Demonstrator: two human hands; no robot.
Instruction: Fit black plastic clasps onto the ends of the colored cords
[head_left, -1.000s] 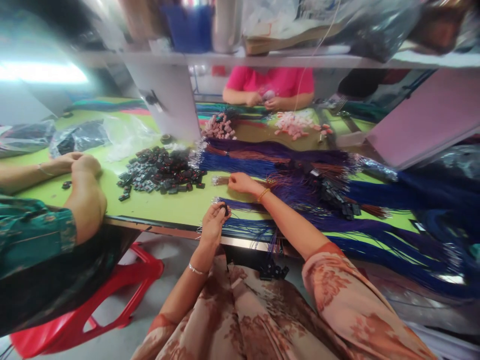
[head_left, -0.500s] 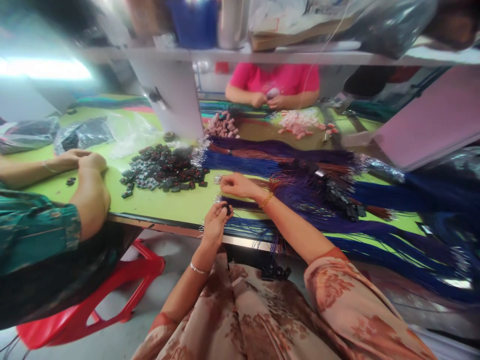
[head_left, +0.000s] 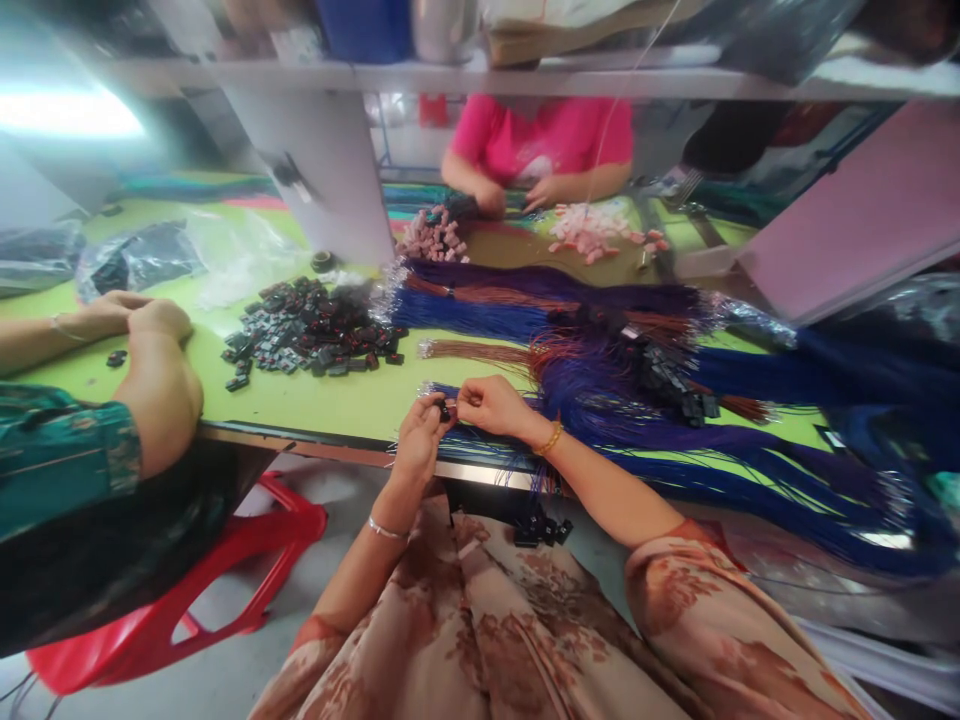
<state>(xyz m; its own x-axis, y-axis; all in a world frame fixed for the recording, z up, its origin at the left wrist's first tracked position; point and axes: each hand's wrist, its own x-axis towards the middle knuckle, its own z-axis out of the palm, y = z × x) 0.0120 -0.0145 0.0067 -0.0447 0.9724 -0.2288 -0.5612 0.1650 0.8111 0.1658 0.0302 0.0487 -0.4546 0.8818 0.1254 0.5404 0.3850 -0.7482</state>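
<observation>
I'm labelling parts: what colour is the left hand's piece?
The piece is black; see the head view.

A hand could pass over the table (head_left: 330,404) before the black pile (head_left: 307,330); a co-worker's arm (head_left: 165,375) bounds this strip at left, the left hand (head_left: 418,437) and wires (head_left: 585,385) at right. The divider (head_left: 311,170) stands behind, the shelf (head_left: 420,79) overhead.

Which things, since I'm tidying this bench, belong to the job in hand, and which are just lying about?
Likely in the job:
black piece in the left fingers, right fingers close by
pile of black pieces
brown wires
blue wires

Likely just lying about:
clear plastic
dark round item
blue container on the shelf
</observation>
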